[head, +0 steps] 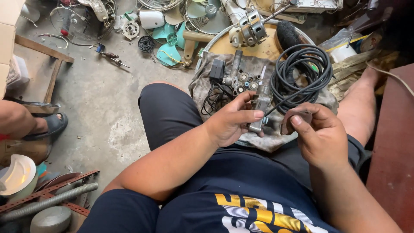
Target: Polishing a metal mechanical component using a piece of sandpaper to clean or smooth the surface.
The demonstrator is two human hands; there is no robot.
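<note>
My left hand (233,121) grips a small grey metal part (260,108), a narrow block held upright over my lap. My right hand (317,131) sits beside it, fingers curled around a small dark piece (288,123) that is mostly hidden. A thin black cable runs from the metal part up to a coil of black cable (302,71) lying on a dirty grey cloth (202,84). On the cloth also lie a black plug adapter (216,69) and a grey switch block with round buttons (241,80).
A fan motor (250,28) rests on a round wooden board (267,45). Teal fan blades (170,41), wire fan guards (82,19) and screwdrivers (113,57) litter the concrete floor. Another person's sandalled foot (47,125) is at left. A dark red panel (394,146) stands at right.
</note>
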